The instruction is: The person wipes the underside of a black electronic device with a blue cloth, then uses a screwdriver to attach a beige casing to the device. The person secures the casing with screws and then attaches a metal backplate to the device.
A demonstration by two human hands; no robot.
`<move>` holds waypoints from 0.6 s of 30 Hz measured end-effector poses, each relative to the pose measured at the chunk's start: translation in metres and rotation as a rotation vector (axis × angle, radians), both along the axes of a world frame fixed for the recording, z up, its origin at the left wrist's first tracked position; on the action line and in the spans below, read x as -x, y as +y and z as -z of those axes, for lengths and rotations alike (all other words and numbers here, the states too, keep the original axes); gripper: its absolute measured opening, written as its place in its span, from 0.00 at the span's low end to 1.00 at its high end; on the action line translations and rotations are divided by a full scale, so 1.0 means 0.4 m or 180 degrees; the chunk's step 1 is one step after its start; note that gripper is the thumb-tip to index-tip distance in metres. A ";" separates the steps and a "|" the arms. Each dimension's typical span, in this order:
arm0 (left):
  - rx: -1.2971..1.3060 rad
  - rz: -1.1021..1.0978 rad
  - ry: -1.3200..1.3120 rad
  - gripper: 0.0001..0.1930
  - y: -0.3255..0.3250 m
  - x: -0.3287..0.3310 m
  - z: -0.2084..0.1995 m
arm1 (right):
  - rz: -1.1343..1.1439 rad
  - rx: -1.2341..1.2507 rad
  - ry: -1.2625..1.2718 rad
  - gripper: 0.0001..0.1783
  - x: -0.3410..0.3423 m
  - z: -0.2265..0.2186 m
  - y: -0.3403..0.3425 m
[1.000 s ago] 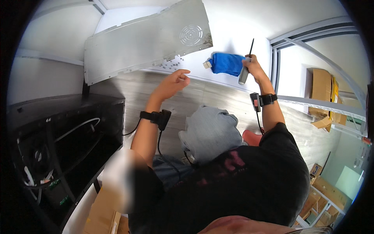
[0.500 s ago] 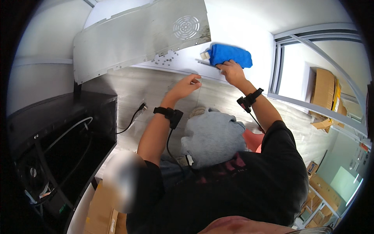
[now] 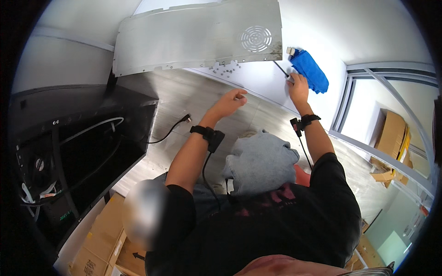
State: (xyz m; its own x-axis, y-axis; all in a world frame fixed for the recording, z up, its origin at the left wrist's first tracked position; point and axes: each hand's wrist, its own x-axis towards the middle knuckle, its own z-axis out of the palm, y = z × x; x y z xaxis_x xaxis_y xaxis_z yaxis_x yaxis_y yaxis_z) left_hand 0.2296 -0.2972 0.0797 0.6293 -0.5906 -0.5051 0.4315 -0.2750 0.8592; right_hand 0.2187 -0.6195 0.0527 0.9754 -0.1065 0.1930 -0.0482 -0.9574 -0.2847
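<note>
My right hand point(image 3: 298, 88) is closed around the handle of a screwdriver point(image 3: 281, 69), whose thin dark shaft points up and left toward the metal panel's edge. Right beside that hand lies a rolled blue cloth bundle point(image 3: 311, 71) with a pale block-like end. My left hand point(image 3: 231, 102) hovers before the white surface's front edge, fingers loosely curved with nothing between them. Several small screws point(image 3: 225, 70) are scattered beyond it. Above them rests a large grey metal panel point(image 3: 193, 41) with a round slotted vent near its right end.
At the left stands an open black metal cabinet point(image 3: 92, 152) with a fan and cables inside. A black power plug point(image 3: 186, 118) lies on the floor. Cardboard boxes point(image 3: 103, 225) are at the lower left, with another carton point(image 3: 391, 135) behind the metal frame point(image 3: 368, 145) on the right.
My right hand has taken up the screwdriver that lay beside the blue bundle. The view has shifted, moving the panel and bundle rightward in the picture. My left hand remains curved near the edge.
</note>
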 end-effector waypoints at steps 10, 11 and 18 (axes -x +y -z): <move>0.0126 -0.0525 0.0261 0.17 0.046 0.013 0.002 | 0.0041 0.0122 -0.0509 0.17 -0.032 -0.052 0.059; 0.0113 -0.0565 0.0248 0.17 0.053 0.016 0.003 | -0.0069 0.0134 -0.0772 0.16 -0.041 -0.054 0.076; 0.0104 -0.0880 0.0351 0.17 0.104 0.066 0.029 | -0.0588 -0.1610 -0.0033 0.13 -0.143 -0.016 0.295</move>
